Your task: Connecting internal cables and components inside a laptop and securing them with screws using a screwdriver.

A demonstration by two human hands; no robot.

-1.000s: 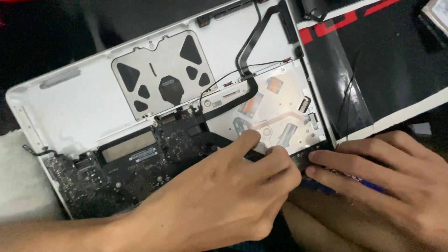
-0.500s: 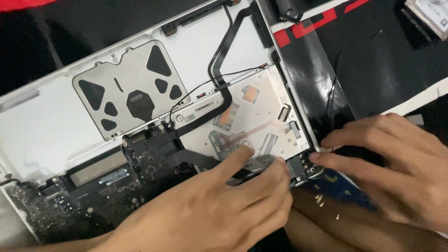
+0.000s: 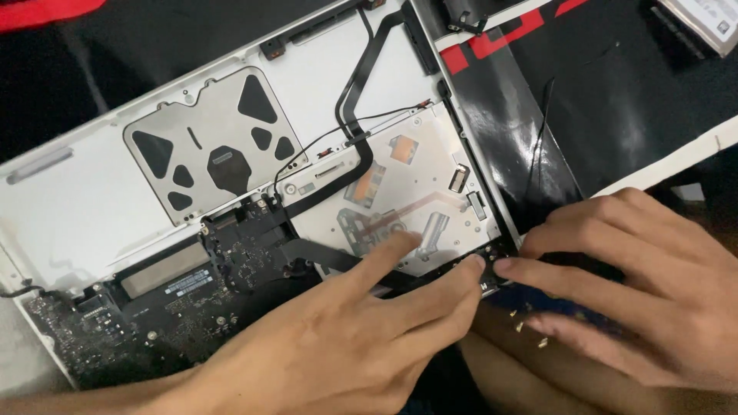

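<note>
An opened silver laptop (image 3: 69,223) lies underside up, showing its trackpad plate (image 3: 211,146), dark logic board (image 3: 192,307) and silver optical drive (image 3: 407,177). My left hand (image 3: 330,346) reaches in from the lower left. Its index finger lies on the drive and its middle fingertip touches a small black part (image 3: 488,273) at the drive's near right corner. My right hand (image 3: 638,292) comes from the right with fingers spread, one fingertip meeting the same black part. Neither hand wraps around anything.
A black flat cable (image 3: 354,84) runs over the drive toward the far edge. Right of the laptop lies a black mat with a red stripe (image 3: 615,92). Several small screws (image 3: 530,327) sit under my right hand. A silver drive (image 3: 707,23) is at the top right.
The laptop has slid left and down in view, then held still. Both hands stay at the drive's corner, fingertips closer together than a second ago.
</note>
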